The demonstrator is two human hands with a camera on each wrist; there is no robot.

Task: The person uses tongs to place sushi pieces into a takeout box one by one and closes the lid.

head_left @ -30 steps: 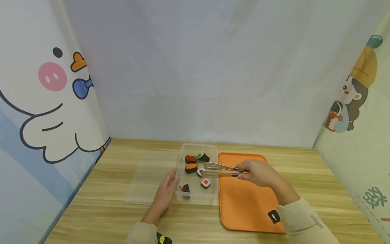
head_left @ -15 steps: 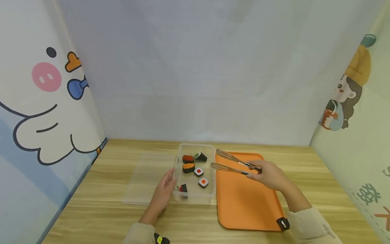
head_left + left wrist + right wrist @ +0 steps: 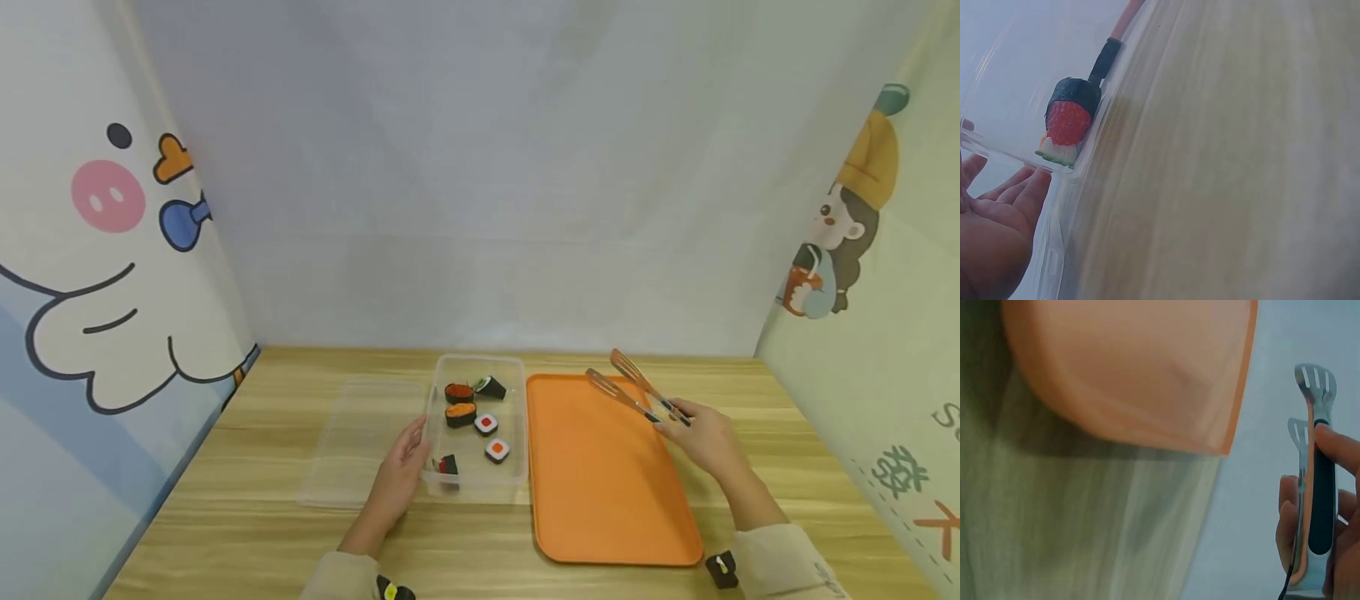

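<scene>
With right grip, holding black-handled metal tongs, spread-tipped, near far right corner of orange tray. With left grip, straight-fingered, touching left wall of clear container, just left of tray. Counted six sushi pieces inside, one in near left corner. Noted clear lid on counter, left of container.

the head camera looks forward and down from above, set far enough back to take in the table, clear box, orange tray and back wall. the left wrist camera looks from close by at a corner of the clear box beside the left hand, both shared with the head view. the right wrist camera, tipped sideways, looks past a corner of the orange tray toward nearby tongs, which the head view also shows.
</scene>
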